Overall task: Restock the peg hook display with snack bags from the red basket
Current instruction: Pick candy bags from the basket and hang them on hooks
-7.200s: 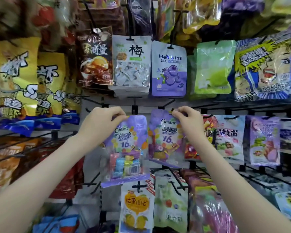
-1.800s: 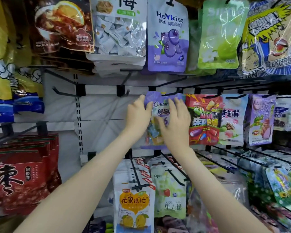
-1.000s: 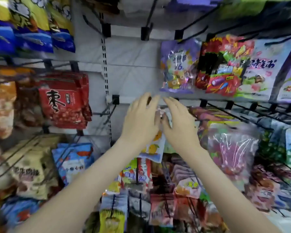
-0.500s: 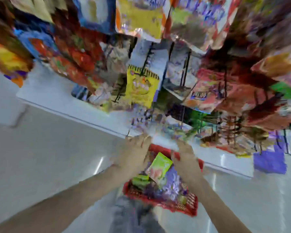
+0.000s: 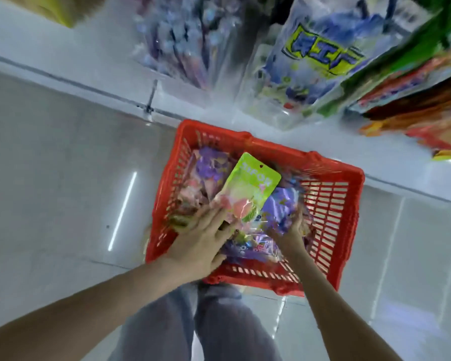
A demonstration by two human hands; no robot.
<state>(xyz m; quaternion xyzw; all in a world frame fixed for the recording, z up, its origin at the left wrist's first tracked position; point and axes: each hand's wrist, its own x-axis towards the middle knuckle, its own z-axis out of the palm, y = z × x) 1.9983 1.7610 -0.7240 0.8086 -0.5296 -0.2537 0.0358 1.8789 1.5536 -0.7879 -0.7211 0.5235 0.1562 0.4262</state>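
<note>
My left hand [image 5: 201, 238] lies spread on the lower end of the green snack bag [image 5: 248, 188], fingers straight, gripping nothing. My right hand [image 5: 289, 229] is against a purple bag [image 5: 280, 207] — whether it has closed on it, the blur hides. Both reach into the red basket [image 5: 331, 175], where the bags lie heaped. These pouches look light, crinkly and slippery — I'd pinch the green one by its flat top edge, beside the hang hole.
</note>
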